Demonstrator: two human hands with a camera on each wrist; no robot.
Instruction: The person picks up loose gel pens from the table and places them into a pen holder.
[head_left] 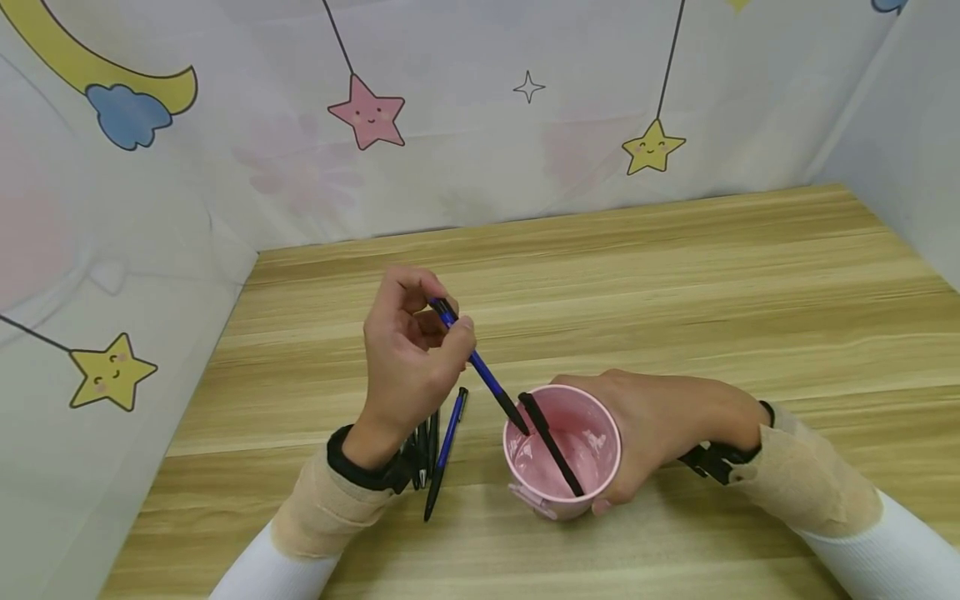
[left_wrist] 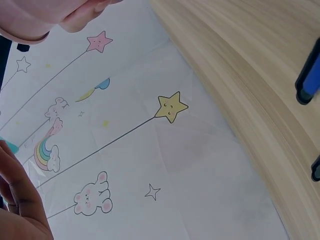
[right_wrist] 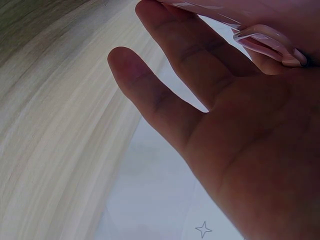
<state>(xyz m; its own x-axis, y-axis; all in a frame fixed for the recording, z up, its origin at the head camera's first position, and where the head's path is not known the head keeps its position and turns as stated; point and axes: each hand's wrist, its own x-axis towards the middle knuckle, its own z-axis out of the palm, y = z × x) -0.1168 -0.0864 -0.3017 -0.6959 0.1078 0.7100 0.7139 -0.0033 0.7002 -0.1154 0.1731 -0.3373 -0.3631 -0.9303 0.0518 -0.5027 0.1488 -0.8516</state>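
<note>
My left hand (head_left: 412,350) pinches a blue pen (head_left: 487,375) with a black grip near its upper end. The pen slants down to the right, its black tip at the left inside edge of the pink cup (head_left: 516,471). A black pen (head_left: 555,450) leans inside this cup. My right hand (head_left: 652,417) holds the cup from the right, thumb at the near side; in the right wrist view its palm (right_wrist: 240,125) lies against the pink wall and two fingers extend. Another blue pen (head_left: 447,450) lies on the table beside my left wrist.
Several black pens (head_left: 423,450) lie left of that blue pen, partly hidden by my left wrist. The wooden table (head_left: 712,292) meets a patterned white cloth (head_left: 480,158) at the back and sides. A small pink loop (right_wrist: 270,45) sticks out from the cup.
</note>
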